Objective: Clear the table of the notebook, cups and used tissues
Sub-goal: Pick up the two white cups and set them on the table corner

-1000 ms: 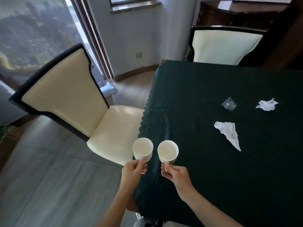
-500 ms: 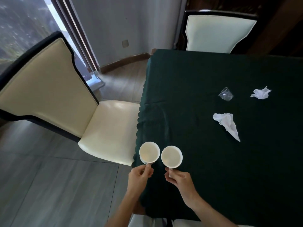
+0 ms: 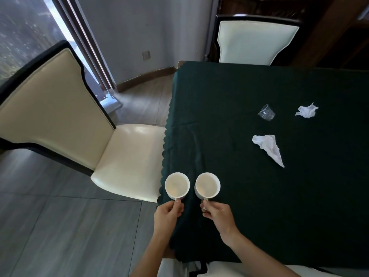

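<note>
My left hand (image 3: 168, 213) grips the handle of a white cup (image 3: 177, 185), held over the table's left edge. Beside it, my right hand (image 3: 216, 213) grips the handle of a second white cup (image 3: 207, 185) above the dark green tablecloth (image 3: 219, 108). Both cups look empty. On the cloth lie a long crumpled tissue (image 3: 268, 148), a smaller crumpled tissue (image 3: 307, 110) farther right, and a clear plastic cup (image 3: 266, 112) on its side. No notebook is in view.
A cream chair (image 3: 83, 124) with a dark frame stands just left of the table, its seat close to the cloth's edge. Another cream chair (image 3: 255, 41) stands at the table's far side. Grey floor (image 3: 60, 226) extends to the left; a glass door is at the back left.
Both cups have stayed side by side in my hands. The view has tilted down and shifted, so the table and chairs appear lower and nearer.
</note>
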Demonstrator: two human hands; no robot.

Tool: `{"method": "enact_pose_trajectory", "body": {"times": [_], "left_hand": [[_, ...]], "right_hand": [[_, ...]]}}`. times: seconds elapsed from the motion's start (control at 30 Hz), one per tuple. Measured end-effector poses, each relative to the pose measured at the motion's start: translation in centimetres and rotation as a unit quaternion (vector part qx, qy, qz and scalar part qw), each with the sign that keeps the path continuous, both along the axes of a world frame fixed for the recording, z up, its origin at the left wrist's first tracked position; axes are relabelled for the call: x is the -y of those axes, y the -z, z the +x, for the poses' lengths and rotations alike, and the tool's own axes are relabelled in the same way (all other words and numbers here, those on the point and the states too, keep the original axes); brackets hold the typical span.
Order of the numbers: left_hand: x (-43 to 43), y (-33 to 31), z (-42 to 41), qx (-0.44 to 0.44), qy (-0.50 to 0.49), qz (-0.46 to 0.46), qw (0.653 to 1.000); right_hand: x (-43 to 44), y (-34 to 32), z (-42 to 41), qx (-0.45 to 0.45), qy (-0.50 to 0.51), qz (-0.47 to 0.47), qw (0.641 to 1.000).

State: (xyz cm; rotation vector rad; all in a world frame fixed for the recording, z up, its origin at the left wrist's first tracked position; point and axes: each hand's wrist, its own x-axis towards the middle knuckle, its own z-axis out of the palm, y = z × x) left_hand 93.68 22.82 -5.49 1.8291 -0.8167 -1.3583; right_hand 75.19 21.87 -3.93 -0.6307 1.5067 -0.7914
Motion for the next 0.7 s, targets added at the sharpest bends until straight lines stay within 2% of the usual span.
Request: {"method": "enact_pose_trajectory", "body": {"times": [0.13, 0.27, 0.5, 0.6, 0.7], "left_hand": [[-0.1, -0.5, 0.1, 0.0, 0.0, 0.01, 1.0], [-0.1, -1.1, 0.7, 0.04, 0.02, 0.001, 0.999], [0.7, -2.5, 5.1, 0.026, 0.082, 0.032, 0.996], [2.0, -2.9, 8.5, 0.075, 0.104, 0.037, 0.991], [4.5, -4.4, 11.0, 0.12, 0.094, 0.006, 0.988]], "right_hand": [[-0.1, 0.3, -0.5, -0.071, -0.044, -0.024, 0.996], [0.0, 0.4, -1.0, -0.137, -0.089, -0.039, 0.986], [0.2, -0.7, -2.2, -0.187, -0.16, -0.083, 0.966], [0.5, -1.8, -3.4, -0.201, -0.162, -0.085, 0.962], [1.3, -3.1, -4.9, -0.21, -0.147, -0.09, 0.962]]}}
